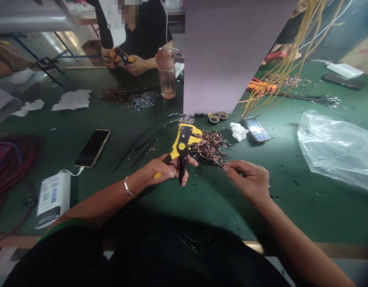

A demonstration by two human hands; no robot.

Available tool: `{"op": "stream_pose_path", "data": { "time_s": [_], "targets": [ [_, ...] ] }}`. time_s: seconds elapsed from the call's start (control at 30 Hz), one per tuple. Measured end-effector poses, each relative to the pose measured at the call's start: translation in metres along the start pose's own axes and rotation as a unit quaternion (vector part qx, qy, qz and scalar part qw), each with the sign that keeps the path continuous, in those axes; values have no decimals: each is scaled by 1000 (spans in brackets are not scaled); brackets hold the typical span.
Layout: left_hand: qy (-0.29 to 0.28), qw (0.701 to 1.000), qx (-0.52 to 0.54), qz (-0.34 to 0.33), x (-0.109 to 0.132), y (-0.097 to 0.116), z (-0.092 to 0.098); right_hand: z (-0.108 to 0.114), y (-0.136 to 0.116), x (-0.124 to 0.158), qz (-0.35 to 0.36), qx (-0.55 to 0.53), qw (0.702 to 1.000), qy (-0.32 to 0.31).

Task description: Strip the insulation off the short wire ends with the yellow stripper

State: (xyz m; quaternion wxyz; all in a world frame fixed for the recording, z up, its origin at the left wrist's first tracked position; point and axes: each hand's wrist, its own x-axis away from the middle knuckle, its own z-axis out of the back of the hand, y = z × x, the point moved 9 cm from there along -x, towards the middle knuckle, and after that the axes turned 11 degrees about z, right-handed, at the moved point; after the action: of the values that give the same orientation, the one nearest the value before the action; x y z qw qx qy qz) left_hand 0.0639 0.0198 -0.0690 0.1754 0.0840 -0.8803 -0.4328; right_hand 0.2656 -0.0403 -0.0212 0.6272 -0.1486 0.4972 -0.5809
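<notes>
A yellow and black wire stripper (pixel 182 146) is held upright in my left hand (pixel 169 167), its jaws pointing to the upper right. Just behind and right of the tool lies a tangled pile of short dark wires with copper-coloured ends (pixel 212 147). My right hand (pixel 248 177) is at the near right edge of that pile, thumb and forefinger pinched together. Whatever is between those fingertips is too small to make out. Long black wires (pixel 145 139) stretch across the green table (pixel 208 215) behind my left hand.
A phone (pixel 92 148) is cabled to a white power bank (pixel 54 197) on the left, near coiled red wires (pixel 13 163). Behind the pile are tape rolls (pixel 214 119), crumpled tissue (pixel 239 131), a keypad phone (pixel 256 129) and a pale upright panel (pixel 226 56). Plastic bag (pixel 336 151) at right; co-workers opposite.
</notes>
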Motion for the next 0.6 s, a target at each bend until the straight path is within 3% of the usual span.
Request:
{"op": "stream_pose_path", "data": {
  "time_s": [0.27, 0.6],
  "targets": [
    [-37, 999, -16, 18, 0, -11, -9, -3, -29, 2, 71, 67, 995, -5],
    [1, 996, -84, 26, 0, -13, -15, -10, -44, 5, 113, 96, 989, -9]
  ]
}}
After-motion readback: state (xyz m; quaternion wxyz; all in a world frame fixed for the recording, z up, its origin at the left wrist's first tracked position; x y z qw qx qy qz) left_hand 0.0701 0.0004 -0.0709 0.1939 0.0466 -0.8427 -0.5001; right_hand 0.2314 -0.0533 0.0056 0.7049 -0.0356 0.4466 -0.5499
